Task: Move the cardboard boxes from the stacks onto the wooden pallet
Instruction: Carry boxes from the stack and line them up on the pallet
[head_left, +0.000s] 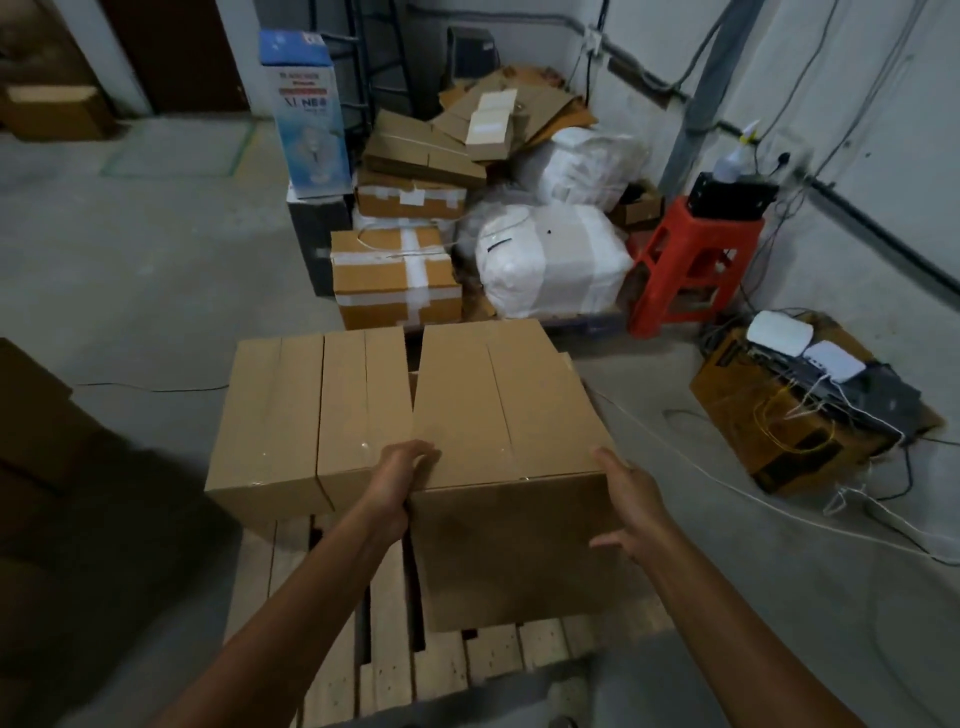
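A large plain cardboard box (511, 540) stands on the wooden pallet (332, 670), on its right side. My left hand (402, 480) curls over the box's near left top corner and grips it. My right hand (626, 501) lies flat against the box's right side near the top corner, fingers straight. A second cardboard box (306, 415) of similar size sits on the pallet just to the left, touching the first along part of its side.
Taped boxes (395, 278), white wrapped bundles (553, 260) and flattened cardboard fill the far corner. A red plastic stool (685, 270) stands at the right wall. A box with cables and devices (789, 410) lies on the floor to the right. Dark stacked boxes (36, 441) stand at left.
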